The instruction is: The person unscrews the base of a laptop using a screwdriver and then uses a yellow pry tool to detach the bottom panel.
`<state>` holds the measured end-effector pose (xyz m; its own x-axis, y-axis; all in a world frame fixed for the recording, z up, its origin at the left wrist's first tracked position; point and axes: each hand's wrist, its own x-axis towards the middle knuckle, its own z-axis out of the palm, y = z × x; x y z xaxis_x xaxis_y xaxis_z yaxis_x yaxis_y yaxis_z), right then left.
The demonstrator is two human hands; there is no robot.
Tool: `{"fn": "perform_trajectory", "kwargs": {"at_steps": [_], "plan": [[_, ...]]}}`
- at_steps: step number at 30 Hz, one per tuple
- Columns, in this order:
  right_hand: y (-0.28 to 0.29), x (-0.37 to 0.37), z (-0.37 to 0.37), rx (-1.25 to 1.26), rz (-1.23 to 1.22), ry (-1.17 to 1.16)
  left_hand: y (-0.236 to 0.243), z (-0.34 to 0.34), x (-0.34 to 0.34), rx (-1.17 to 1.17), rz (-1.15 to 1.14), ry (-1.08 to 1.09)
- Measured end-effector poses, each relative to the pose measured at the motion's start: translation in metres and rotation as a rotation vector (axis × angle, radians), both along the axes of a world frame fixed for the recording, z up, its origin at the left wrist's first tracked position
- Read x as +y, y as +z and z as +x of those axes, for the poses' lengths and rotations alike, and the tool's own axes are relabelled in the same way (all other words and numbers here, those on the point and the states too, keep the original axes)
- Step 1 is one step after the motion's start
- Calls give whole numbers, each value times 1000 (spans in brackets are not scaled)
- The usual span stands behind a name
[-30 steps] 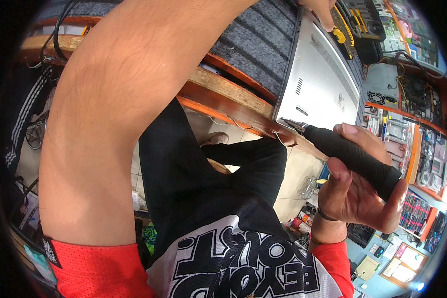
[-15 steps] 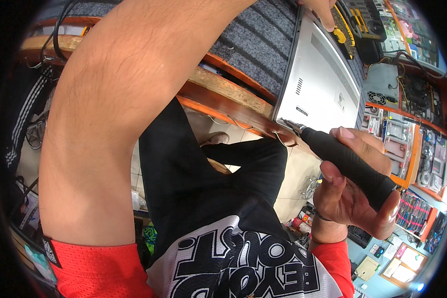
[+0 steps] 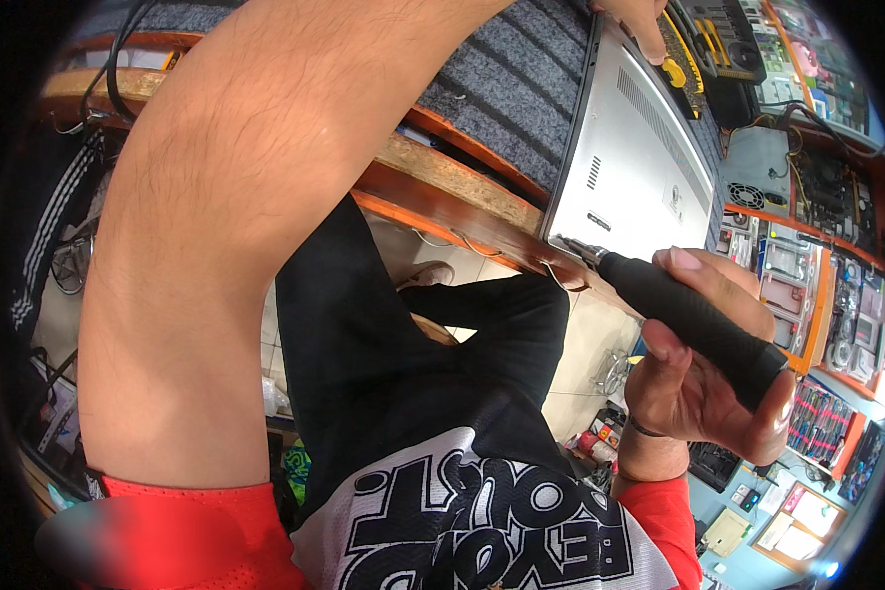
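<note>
A silver laptop (image 3: 639, 147) lies with its vented underside up along the table's edge. My right hand (image 3: 708, 393) is closed around a screwdriver (image 3: 693, 324) with a thick black grip. The metal shank slants to the laptop's near corner, and its tip is at or very close to the casing there; contact is hard to make out. My left arm reaches across the left side and leaves at the top. Part of my left hand (image 3: 641, 25) shows at the laptop's far end, with its fingers apart and resting on it. The rest of that hand is cut off.
Beneath the laptop is a grey striped mat (image 3: 506, 98) on a wooden table with an orange-brown edge (image 3: 462, 192). A black-and-yellow tool tray (image 3: 683, 64) sits beyond the laptop. Shelves with computer parts (image 3: 836, 206) stand at the right. My legs are below the table edge.
My right fingers have shifted slightly on the screwdriver's grip, and its rear end has moved a little. The laptop and my left hand hold their places.
</note>
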<state>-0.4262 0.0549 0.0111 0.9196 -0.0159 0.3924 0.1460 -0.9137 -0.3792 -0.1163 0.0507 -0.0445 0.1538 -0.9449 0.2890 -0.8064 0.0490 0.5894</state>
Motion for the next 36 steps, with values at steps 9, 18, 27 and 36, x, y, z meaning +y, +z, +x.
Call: {"fn": "perform_trajectory", "kwargs": {"at_steps": [9, 18, 27, 36], "plan": [[6, 3, 5, 24, -47, 22, -2, 4, -7, -43, -2, 16], [64, 9, 28, 231, -513, 143, -7, -6, -12, -113, -34, 132], [86, -9, 36, 234, -432, 434, 23, -93, 116, 77, -184, 17], [77, -10, 44, 289, -511, 469, -33, -185, 137, 488, -277, 238]]}}
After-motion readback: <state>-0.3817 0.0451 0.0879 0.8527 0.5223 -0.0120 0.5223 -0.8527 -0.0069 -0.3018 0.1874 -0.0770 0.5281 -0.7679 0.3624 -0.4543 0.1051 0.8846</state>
